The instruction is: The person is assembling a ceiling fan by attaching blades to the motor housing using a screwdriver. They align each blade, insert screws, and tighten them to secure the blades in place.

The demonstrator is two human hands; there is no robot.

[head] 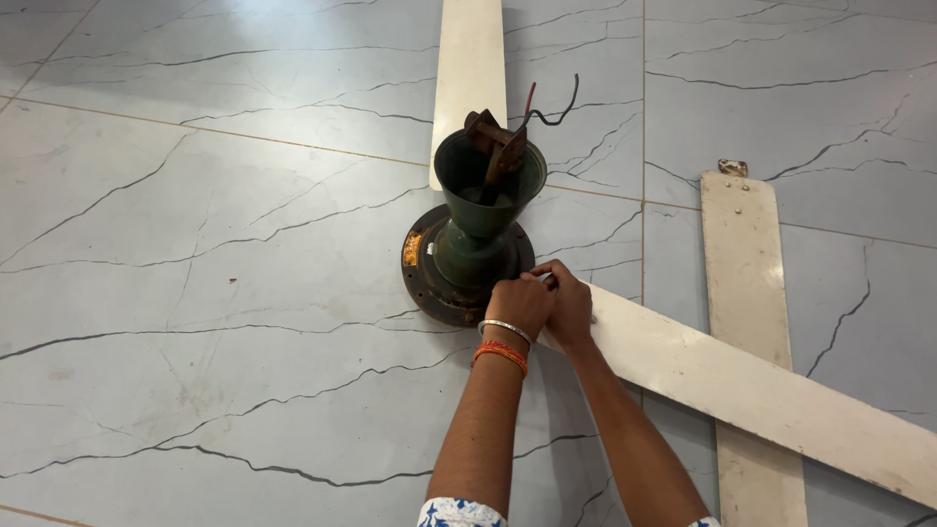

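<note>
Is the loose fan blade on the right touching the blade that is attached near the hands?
Touching. In the head view the attached blade lies diagonally across the loose blade, overlapping it on the floor with no gap visible between them.

Bright, even light; sharp, maybe slight glare.

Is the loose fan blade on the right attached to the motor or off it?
Off. The loose blade lies flat on the floor, apart from the green motor, partly under an attached blade.
</note>
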